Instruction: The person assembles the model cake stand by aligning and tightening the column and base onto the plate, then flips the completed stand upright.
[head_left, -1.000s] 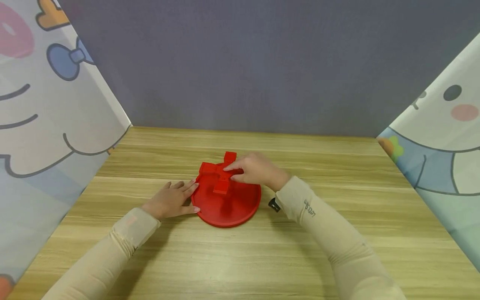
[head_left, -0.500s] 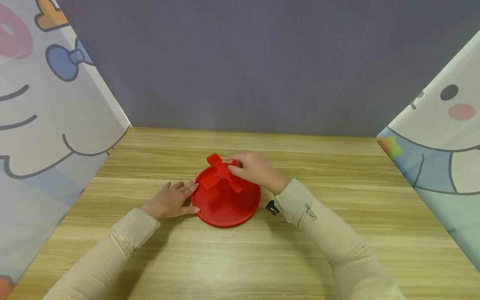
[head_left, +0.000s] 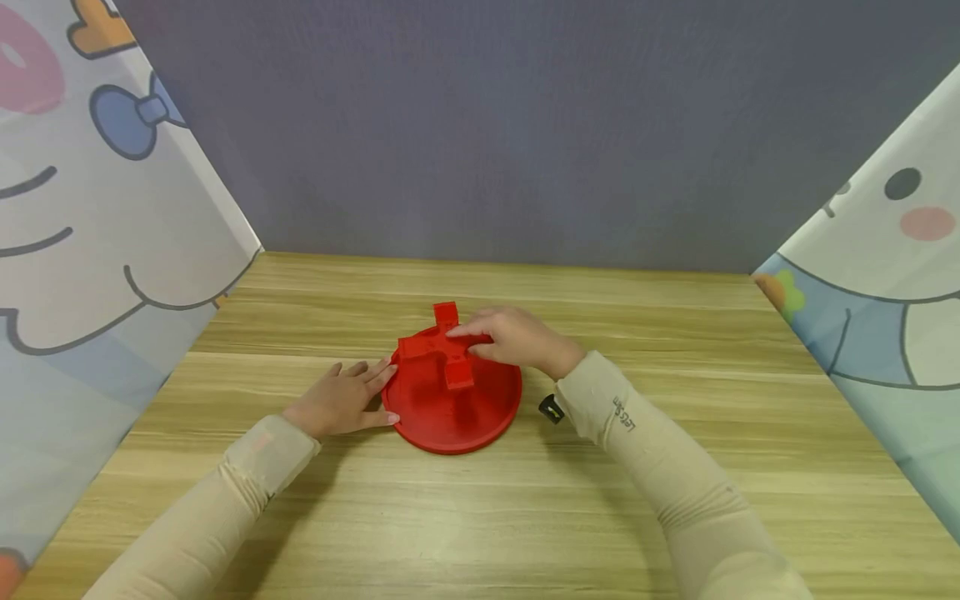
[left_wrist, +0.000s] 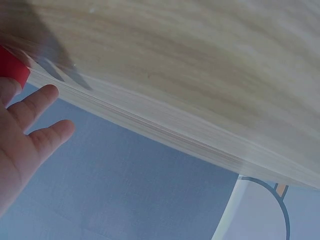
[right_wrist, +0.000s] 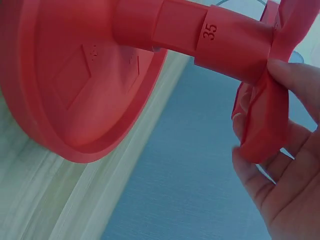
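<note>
A red round base [head_left: 450, 429] with a raised rim lies flat on the table. My left hand [head_left: 341, 402] rests on its left rim, thumb and fingers spread and mostly straight. In the left wrist view only a red corner of the base [left_wrist: 12, 70] shows beside the fingers. From the base rises a red post [right_wrist: 180, 27], and a piece marked 35 joins it to a cross-shaped red top [head_left: 459, 373]. My right hand [head_left: 521, 340] pinches one arm of this top between thumb and curled fingers, and covers that arm in the head view.
The wood-grain table [head_left: 450, 533] ends at a grey panel [head_left: 487, 142] behind. Printed cartoon sheets [head_left: 135, 233] flank it on both sides. A small black clip-like piece [head_left: 551, 409] shows by the right cuff.
The cross-shaped top has turned, so its arms point at different angles now. My right hand has shifted slightly while turning it. The left hand and base have stayed in place.
</note>
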